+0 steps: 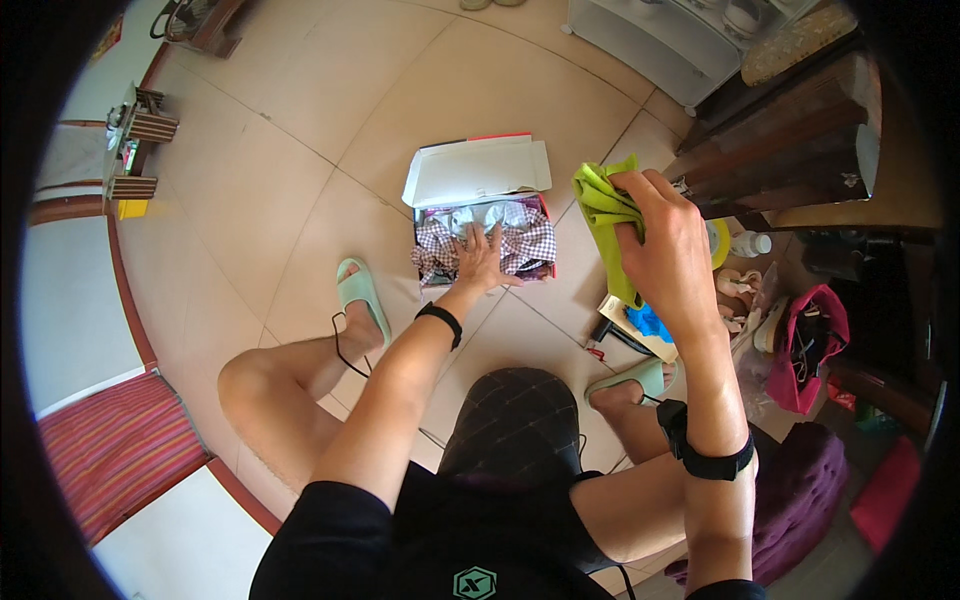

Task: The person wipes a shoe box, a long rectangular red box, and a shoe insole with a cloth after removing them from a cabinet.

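Observation:
In front of me on the tiled floor sits a cardboard box (480, 171) with its white-lined lid folded back. Checked cloth (529, 244) fills much of it, and a crumpled silvery plastic wrapping (459, 218) lies along the back. My left hand (480, 259) rests on the checked cloth with its fingers spread; what its palm covers is hidden. Off to the right of the box, my right hand (664, 240) grips a folded yellow-green cloth (613, 225) in the air, and one end of it hangs down.
Beside my right foot lie a blue item (646, 321) and a black-handled tool (626, 334). A white bottle (750, 244), a pink bag (808, 352) and a purple cloth (802, 495) stand at the right. Dark wooden furniture (787, 161) juts in there. A white rack (660, 52) stands behind.

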Demonstrator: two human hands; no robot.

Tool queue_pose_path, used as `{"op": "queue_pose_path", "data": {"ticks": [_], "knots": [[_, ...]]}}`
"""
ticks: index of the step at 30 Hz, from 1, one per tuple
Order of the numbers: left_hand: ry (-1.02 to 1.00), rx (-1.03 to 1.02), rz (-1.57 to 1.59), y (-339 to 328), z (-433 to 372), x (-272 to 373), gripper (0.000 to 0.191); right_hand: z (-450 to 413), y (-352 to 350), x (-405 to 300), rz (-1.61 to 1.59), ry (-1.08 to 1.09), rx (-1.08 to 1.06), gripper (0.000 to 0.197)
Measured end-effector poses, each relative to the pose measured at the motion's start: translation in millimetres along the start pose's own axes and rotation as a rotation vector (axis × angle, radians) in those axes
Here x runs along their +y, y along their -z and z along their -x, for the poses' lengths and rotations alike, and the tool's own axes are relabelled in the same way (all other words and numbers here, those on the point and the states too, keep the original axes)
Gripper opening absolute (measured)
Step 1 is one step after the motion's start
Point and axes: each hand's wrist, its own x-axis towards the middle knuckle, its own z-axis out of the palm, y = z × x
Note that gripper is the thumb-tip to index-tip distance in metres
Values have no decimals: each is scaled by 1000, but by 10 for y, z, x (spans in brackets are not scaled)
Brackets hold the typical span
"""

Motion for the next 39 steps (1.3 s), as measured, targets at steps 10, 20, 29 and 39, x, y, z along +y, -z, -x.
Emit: {"op": "queue_pose_path", "data": {"ticks": [10,20,29,39], "knots": [[-221,12,-129,-77,-341,-402,48,82,39,15,28,-7,-8,29],[-28,161,575,52,-260,-1201,55,49,98,43,5,-16,-4,30],[73,373,500,-118,-153,-974,58,10,62,-7,10,20,-4,29],[213,-104,-117,-192,-253,127,60,22,-70,-37,37,-7,-85,28]]}}
